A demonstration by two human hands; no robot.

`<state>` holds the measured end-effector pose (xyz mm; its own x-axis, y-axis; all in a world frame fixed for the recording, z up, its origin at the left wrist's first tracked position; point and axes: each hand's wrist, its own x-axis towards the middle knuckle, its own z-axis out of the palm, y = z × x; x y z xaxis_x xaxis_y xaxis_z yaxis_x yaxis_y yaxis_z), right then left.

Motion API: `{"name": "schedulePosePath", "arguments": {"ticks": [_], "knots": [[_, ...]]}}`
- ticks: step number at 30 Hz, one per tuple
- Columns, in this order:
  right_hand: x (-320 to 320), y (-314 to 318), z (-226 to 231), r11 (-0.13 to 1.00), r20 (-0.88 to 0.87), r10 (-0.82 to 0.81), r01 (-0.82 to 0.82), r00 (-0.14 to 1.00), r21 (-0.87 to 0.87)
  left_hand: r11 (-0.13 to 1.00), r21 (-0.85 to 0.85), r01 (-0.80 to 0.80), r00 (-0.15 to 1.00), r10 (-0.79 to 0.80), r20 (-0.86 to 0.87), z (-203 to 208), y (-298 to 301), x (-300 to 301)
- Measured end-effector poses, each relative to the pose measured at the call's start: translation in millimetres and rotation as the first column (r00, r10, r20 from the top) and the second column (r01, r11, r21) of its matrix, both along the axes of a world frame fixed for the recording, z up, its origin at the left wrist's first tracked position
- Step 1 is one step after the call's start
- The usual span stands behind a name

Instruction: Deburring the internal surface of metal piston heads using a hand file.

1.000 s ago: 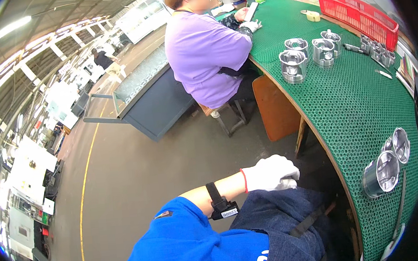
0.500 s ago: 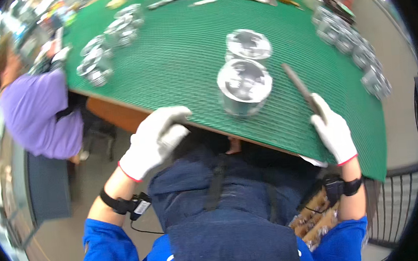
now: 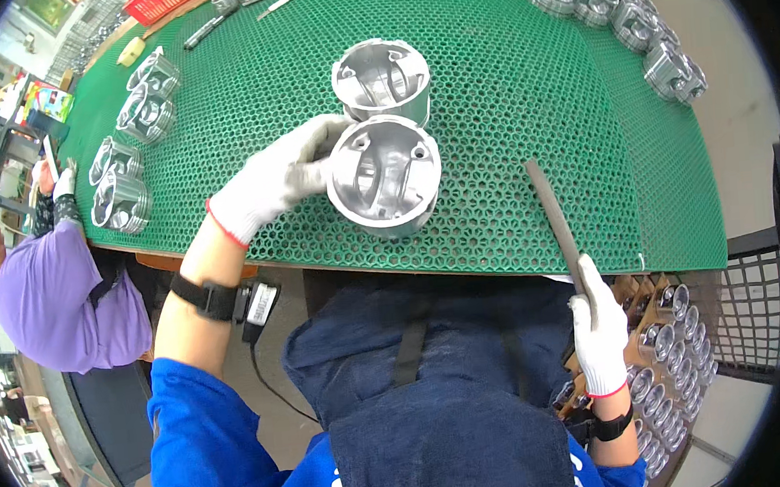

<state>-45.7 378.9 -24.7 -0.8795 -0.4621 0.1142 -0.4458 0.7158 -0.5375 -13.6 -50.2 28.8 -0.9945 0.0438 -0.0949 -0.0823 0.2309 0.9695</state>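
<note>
Left hand (image 3: 266, 175) at near piston (image 3: 385, 175), right hand (image 3: 602, 337) pinching flat dark bar (image 3: 549, 208)

Head view, only one. Half a second ago my left hand hung off the table edge, well apart from the pistons; now it's over the green mat (image 3: 487, 80), up against the near piston. Thumb and fingers parted, curved round that piston's left side, thumb at the wall; can't tell how firmly I'm gripping. Near piston sits hollow end up, just in front of the far piston (image 3: 381, 75). My right hand has come back toward me, bar with it: the hand is now at the table's front edge. Thumb and fingers pressed together on the bar's near end; far end points up-left over the mat, can't tell if touching. Person in purple (image 3: 64, 297) still seated on my left.
</note>
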Motion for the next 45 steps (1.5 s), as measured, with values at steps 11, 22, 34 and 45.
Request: {"name": "schedulePosePath", "arguments": {"ticks": [11,22,34,45], "knots": [[-12.3,-29.5,41.3,0.888,0.123,0.438,-0.408,0.890,-0.209,0.908,-0.224,-0.353,0.922,0.297,-0.250,-37.6,39.4,42.3],[-39.1,-128.5,42.5,0.761,-0.046,0.638,-0.639,0.768,-0.108,0.954,0.148,-0.261,0.965,0.256,0.055,-47.7,21.8,29.5],[-41.7,-117.7,48.0,0.754,0.010,0.657,-0.657,0.754,0.026,0.994,0.083,0.065,0.997,-0.062,-0.036,-19.1,9.8,1.8],[-82.7,-166.6,47.3,0.655,-0.077,0.660,-0.622,0.747,-0.429,0.969,-0.230,0.088,0.981,-0.124,-0.147,-15.1,12.3,5.5]]}}
